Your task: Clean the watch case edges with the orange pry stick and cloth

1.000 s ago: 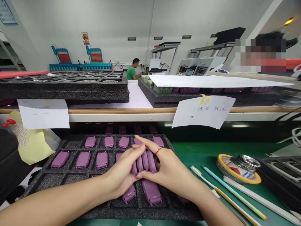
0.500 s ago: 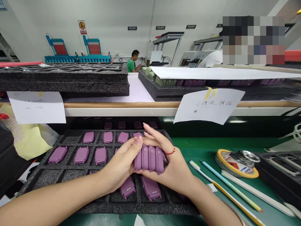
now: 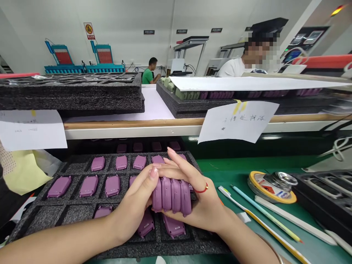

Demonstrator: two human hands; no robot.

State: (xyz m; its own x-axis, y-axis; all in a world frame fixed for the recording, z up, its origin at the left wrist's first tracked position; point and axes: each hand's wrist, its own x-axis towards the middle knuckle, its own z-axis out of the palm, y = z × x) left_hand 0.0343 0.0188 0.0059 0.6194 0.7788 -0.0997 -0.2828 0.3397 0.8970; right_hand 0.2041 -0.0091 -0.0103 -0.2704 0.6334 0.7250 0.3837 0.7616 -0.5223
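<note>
Casings point(image 3: 172, 197) between both hands point(image 3: 132, 209) point(image 3: 205, 207)

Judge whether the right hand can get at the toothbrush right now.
Probably not while the right hand holds the purple cases with the left hand; but the toothbrush lies uncovered on the green surface.

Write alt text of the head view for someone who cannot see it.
A person's left hand and right hand hold a row of purple watch cases above a black foam tray holding more cases; a toothbrush lies to the right.
</note>
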